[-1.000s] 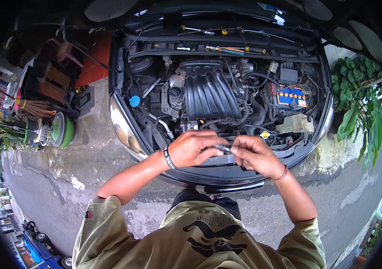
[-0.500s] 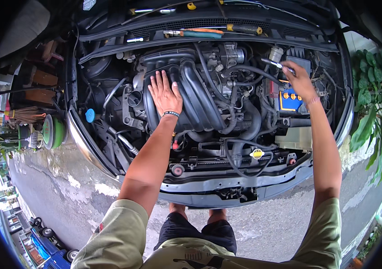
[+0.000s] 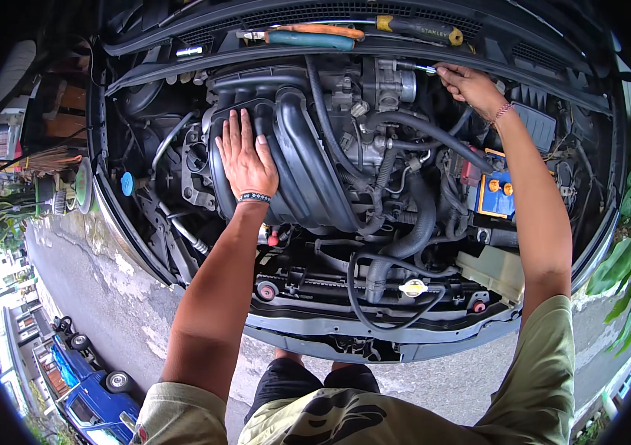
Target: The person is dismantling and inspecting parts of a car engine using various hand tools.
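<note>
My left hand (image 3: 249, 158) lies flat, fingers stretched out, on the black plastic intake manifold (image 3: 308, 170) of a car engine. Farther right and back, my right hand (image 3: 473, 89) is closed around a slim chrome tool (image 3: 427, 69). Its shiny shaft points left, toward the metal throttle body (image 3: 398, 85); most of the handle is hidden in my fingers. I cannot tell whether its tip touches a fastener. A thick black hose (image 3: 430, 132) runs below that hand.
Along the ledge at the back lie pliers with orange and teal handles (image 3: 315, 38), a yellow-and-black-handled screwdriver (image 3: 419, 30) and a short chrome piece (image 3: 189, 52). The battery (image 3: 495, 189) sits under my right forearm. A yellow cap (image 3: 413, 288) is near the front.
My right hand has moved left and back with the chrome tool, from above the battery side to beside the throttle body. My left hand stays flat on the manifold. The view has shifted.
</note>
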